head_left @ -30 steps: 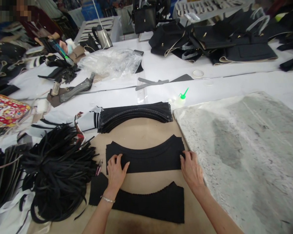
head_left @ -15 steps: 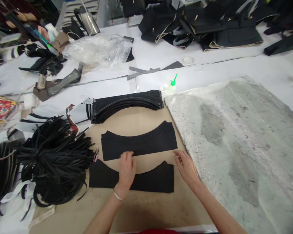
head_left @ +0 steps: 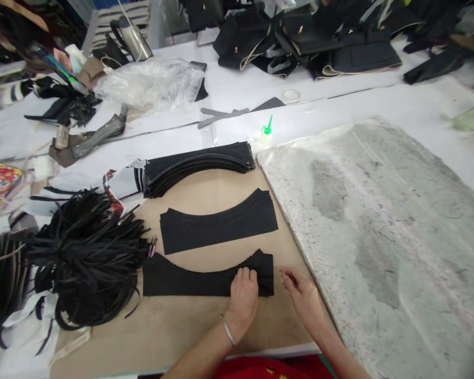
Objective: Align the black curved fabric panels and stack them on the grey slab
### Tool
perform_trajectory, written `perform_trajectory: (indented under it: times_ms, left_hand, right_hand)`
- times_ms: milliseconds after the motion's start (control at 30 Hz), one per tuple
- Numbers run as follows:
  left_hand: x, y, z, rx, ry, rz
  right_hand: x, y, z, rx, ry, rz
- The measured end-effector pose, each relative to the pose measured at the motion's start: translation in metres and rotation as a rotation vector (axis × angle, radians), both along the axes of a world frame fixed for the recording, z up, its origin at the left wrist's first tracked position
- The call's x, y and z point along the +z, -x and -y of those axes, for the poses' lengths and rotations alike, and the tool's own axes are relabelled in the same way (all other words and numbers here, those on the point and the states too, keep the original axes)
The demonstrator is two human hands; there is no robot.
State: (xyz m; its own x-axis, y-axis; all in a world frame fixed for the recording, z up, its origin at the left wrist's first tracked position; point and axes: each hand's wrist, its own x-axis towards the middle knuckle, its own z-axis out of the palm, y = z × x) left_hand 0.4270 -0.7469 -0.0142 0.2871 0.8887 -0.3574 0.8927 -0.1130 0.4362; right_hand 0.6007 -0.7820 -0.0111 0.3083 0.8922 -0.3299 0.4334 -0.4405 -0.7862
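My left hand [head_left: 243, 301] lies on the right part of the nearest black curved piece [head_left: 197, 281], its fingers bent and close together against the material. My right hand [head_left: 302, 295] is just off that piece's right end, above the tan board; its fingers are curled in, thumb and forefinger near each other, and anything between them is too small to make out. A second black curved piece [head_left: 219, 223], seemingly a few layers, lies flat beyond. Farther back is a thick stack of black curved pieces [head_left: 197, 160], their arched edges facing me.
The tan board [head_left: 161, 337] meets a grey-white slab [head_left: 339, 210] on my right. A bundle of black strips [head_left: 87, 258] lies left. Behind are a green-tipped bottle [head_left: 267, 131], clear plastic [head_left: 150, 84], a tape roll [head_left: 291, 95] and black bags [head_left: 339, 47].
My left hand has moved right along the nearest piece, from its middle toward its right end. My right hand has come down nearer me. The whole view has shifted slightly.
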Motion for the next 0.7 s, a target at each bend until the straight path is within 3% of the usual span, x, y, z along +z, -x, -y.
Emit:
perform_trajectory:
  times_ms: [167,300,500,700]
  left_hand:
    - [0.009,0.007,-0.010,0.167,0.076,0.120]
    - [0.006,0.016,-0.014,0.285,0.132,0.223]
    - [0.002,0.028,-0.016,0.441,0.150,0.341]
    - [0.010,0.067,-0.040,0.691,0.041,0.410]
  right_hand:
    - [0.002,0.006,0.002,-0.028,0.006,-0.098]
    - [0.002,0.021,0.001,-0.010,0.007,-0.130]
    - [-0.017,0.047,0.001,0.033,-0.045,-0.200]
    - [-0.022,0.051,0.001,0.068,-0.052,-0.142]
